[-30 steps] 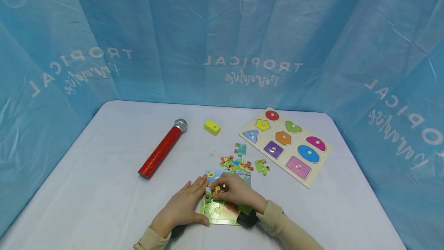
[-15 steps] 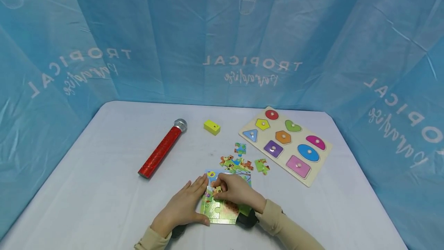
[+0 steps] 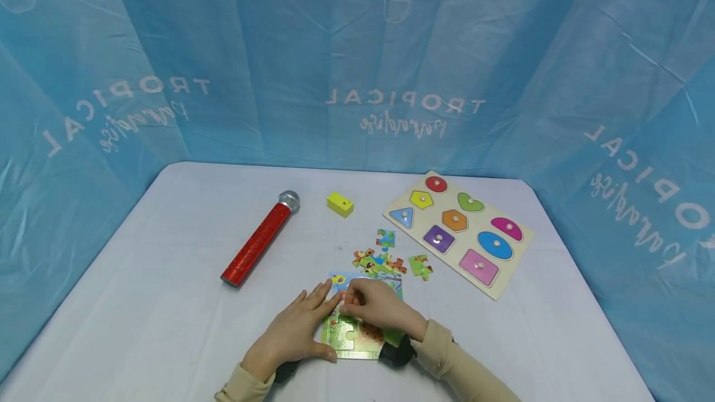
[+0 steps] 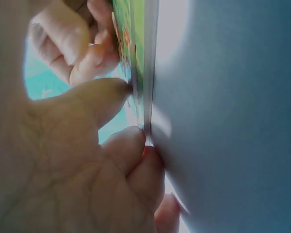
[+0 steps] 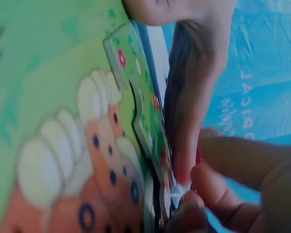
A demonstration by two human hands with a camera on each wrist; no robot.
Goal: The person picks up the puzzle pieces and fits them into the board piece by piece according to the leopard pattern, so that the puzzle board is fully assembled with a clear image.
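Observation:
A jigsaw puzzle board (image 3: 365, 350) with a green animal picture lies at the front of the table. My left hand (image 3: 296, 327) rests along its left edge, thumb at the near corner. Its forefinger reaches over the board onto a flowered puzzle piece (image 5: 144, 90). Opposite, my right hand (image 3: 385, 308) is bent over the board's middle, thumb and curled fingertips at that piece, covering part of it. The right wrist view shows the piece's edge standing slightly proud of the board. In the left wrist view, the left fingers (image 4: 114, 97) meet the board's side.
Several loose puzzle pieces (image 3: 381, 262) lie just behind the board, with a green piece (image 3: 420, 267) to their right. A shape peg board (image 3: 460, 234) lies at the back right. A red microphone (image 3: 259, 244) and a yellow block (image 3: 340, 204) lie farther back on the left.
My left forefinger has moved right onto the flowered piece. The right fingertips have shifted slightly, and the yellowish piece they pinched is now largely hidden beneath them.

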